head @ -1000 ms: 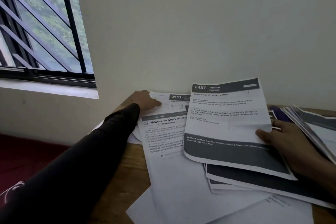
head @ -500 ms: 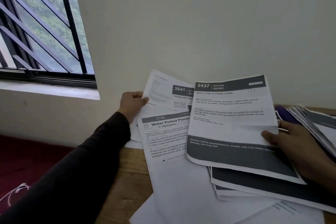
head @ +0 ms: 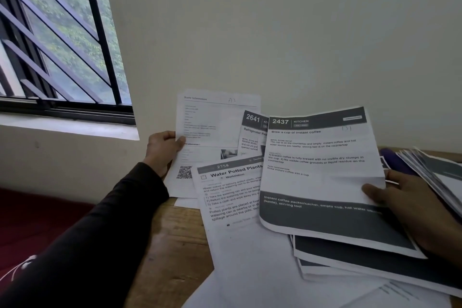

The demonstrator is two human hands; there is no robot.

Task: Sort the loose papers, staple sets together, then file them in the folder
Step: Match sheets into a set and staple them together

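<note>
Now the left hand [head: 163, 150] has lifted a sheet [head: 212, 127] off the bench's [head: 172, 245] far left corner, pinching its edge; the right hand [head: 410, 205] grips sheet 2437 [head: 317, 167]. Sorting continues, I judge.

I see a brown wooden worktop [head: 172, 245] with visible grain, set against the pale wall, its bare part showing at the lower centre. Loose white printed paper sheets [head: 250, 257] lie spread over most of it. On top of them rests a sheet headed "Water Potted Plants" [head: 230, 192], tilted slightly. To its right lies a layered pile of sheets with dark grey bands [head: 362, 257]. At the far right edge I make out a fanned stack of papers [head: 435, 177], with something dark purple [head: 392, 160] just beside it; I cannot tell what it is.
</note>
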